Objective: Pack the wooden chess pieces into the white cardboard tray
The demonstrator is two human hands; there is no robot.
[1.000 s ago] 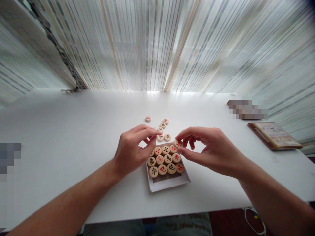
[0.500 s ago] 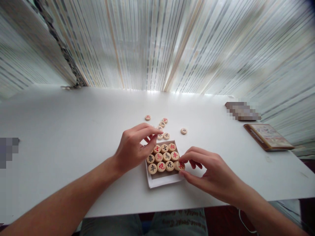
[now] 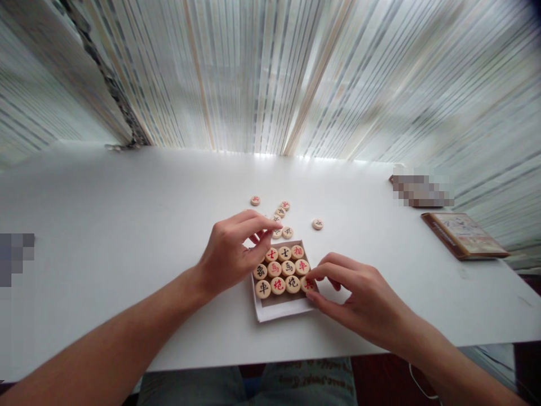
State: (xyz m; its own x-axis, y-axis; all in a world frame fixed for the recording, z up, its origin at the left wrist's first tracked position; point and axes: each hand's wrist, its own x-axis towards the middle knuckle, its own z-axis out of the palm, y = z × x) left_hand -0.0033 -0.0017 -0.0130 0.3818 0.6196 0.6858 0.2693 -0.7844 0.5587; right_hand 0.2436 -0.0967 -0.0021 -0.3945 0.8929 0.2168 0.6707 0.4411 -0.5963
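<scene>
A shallow white cardboard box on the table holds rows of round wooden xiangqi pieces with red and black characters. At its near right corner, my right hand pinches a red-marked xiangqi piece between thumb and fingers, level with the front row. My left hand hovers over the box's far left corner and covers some pieces there. Its thumb and forefinger are bent toward each other with a gap, and no piece shows between them. Just beyond its fingertips lie loose pieces.
On the white table, another loose piece lies to the right and a red one farther back. A brown-edged book or flat box is at the right, near a blurred item. String curtains hang behind.
My right hand has moved the red-marked piece slightly left and down into the end of the front row. My left hand keeps almost the same pose.
</scene>
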